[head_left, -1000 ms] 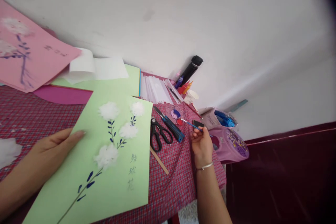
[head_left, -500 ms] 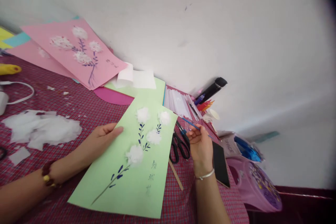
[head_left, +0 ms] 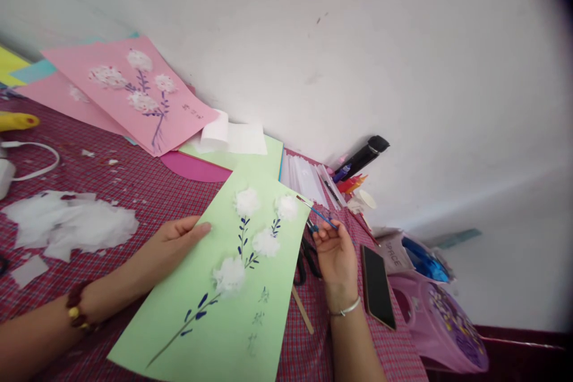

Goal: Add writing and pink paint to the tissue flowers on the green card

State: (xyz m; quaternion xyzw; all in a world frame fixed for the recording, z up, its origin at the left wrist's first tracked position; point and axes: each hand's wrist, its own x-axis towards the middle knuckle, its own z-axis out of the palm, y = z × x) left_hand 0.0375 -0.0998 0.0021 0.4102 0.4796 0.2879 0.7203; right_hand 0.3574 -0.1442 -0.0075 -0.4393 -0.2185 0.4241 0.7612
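Wall: pale, across the top, at twelve o'clock from the middle of the green sheet, which serves as clock centre throughout.
Checked cloth (head_left: 170, 194): red plaid, spread under the paper and tools.
Green sheet (head_left: 242, 340): tilted over the cloth, with four fluffy white flowers, dark blue leaves and dark writing; its upper right corner reaches towards one o'clock.
Pink sheet (head_left: 179, 122): at eleven, bearing white flowers and purple stems, over another pink sheet.
Pink basket (head_left: 414, 298): at three, beyond the cloth's edge.
Tissue pile (head_left: 76, 224): white, between nine and ten, on the cloth.
Left hand (head_left: 174, 243): at ten, pinching the green sheet's edge, thumb on top and fingers beneath.
Right hand (head_left: 338, 250): between two and three, palm turned up, fingers curled around the blue brush handle; slightly lower and further left in view than half a second ago.
Phone (head_left: 379, 287): dark, at three, just beside the right wrist; less covered by that hand than before.
Scissors (head_left: 308, 259): black, near three, partly hidden by the green sheet.
Brush (head_left: 323, 216): between one and two; its tip was by the red paint a second ago, and is now at the uppermost right flower. It looks very close to the petals, though contact is hard to judge.
Wooden stick (head_left: 303, 310): between three and four, partly under the green sheet.
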